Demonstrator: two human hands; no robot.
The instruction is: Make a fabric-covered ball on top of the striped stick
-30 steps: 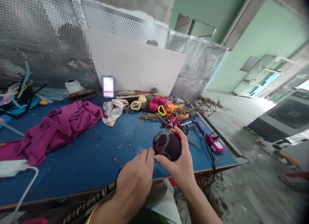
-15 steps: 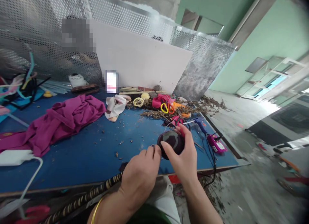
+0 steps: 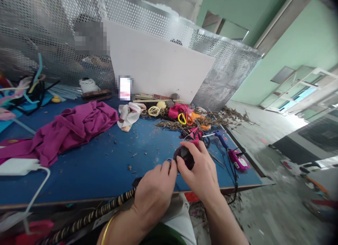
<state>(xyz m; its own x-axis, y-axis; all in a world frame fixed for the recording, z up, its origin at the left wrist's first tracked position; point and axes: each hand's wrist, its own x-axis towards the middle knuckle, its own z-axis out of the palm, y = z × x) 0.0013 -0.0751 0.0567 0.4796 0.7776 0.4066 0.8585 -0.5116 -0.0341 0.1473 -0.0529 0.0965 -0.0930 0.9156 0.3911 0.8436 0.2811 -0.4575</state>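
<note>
A dark, mottled cloth-covered ball is held over the front edge of the blue table. My right hand wraps over it from the right and hides most of it. My left hand is closed, its fingertips pinching at the ball's left side, where a thin loop shows; what it pinches is too small to name. A striped stick runs below my left wrist, along the table's front edge.
A magenta cloth lies at the left, a white charger with cable nearer. Scissors, a blue glue gun, a pink device, dry twigs and a white cloth crowd the back right. A perforated metal screen stands behind.
My right hand has rolled over the ball and now covers most of it. Both hands shifted slightly right and lower toward the table; the left still pinches at the ball's left side.
</note>
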